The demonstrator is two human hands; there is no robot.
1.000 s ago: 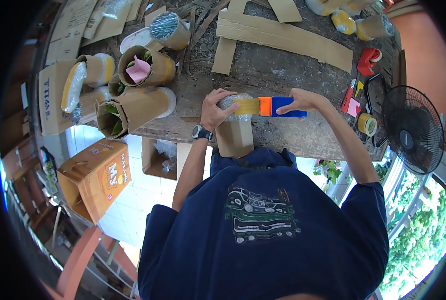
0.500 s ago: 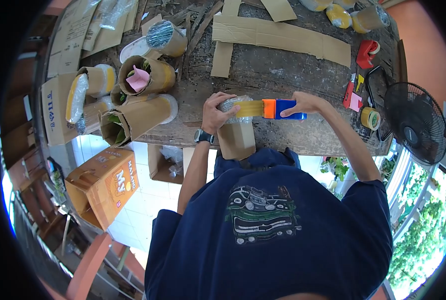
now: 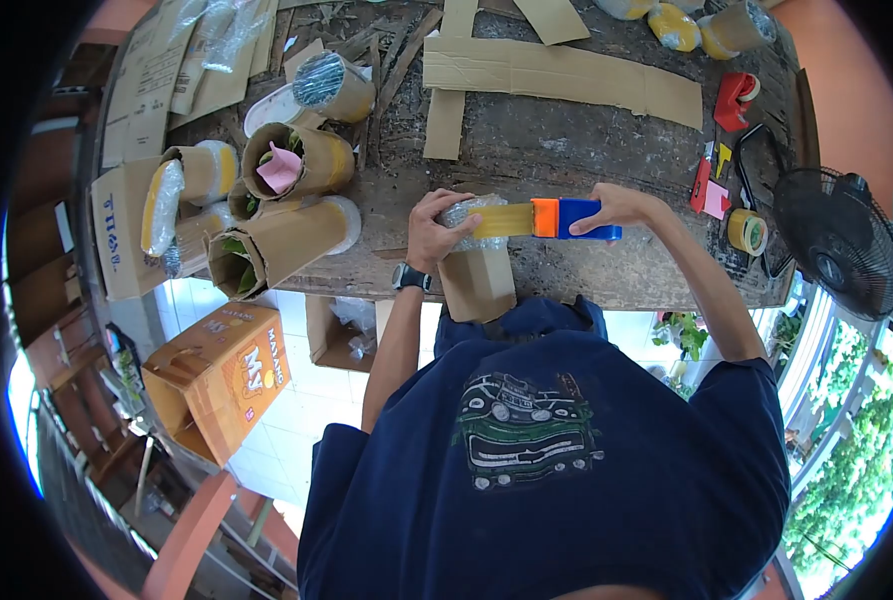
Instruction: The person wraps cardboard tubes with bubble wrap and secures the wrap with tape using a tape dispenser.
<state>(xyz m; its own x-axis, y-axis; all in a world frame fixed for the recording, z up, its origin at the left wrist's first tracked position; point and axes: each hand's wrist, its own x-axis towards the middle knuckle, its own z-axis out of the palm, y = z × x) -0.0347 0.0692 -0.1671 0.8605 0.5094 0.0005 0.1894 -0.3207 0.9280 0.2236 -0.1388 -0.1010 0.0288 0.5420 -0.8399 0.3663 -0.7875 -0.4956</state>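
Observation:
My left hand [image 3: 432, 230] grips the bubble-wrapped end of a cardboard tube [image 3: 477, 284] at the table's near edge. Its thumb presses on a strip of yellowish tape [image 3: 504, 221] that lies over the bubble wrap [image 3: 458, 212]. To the right, my right hand [image 3: 616, 208] is closed around a blue and orange tape dispenser [image 3: 576, 218]. The tape stretches from the dispenser's orange end to the tube. The tube's lower end points toward my body.
Plant-filled cardboard tubes [image 3: 291, 235] lie at left on the wooden table [image 3: 586, 160]. Cardboard strips [image 3: 566, 78] lie at the back. At right are a red tape dispenser [image 3: 734, 102], a tape roll [image 3: 746, 232] and a fan [image 3: 834, 240]. An orange box [image 3: 216, 375] stands below at left.
The camera view has shifted slightly. My hands, the tube and the stretched tape keep nearly the same arrangement.

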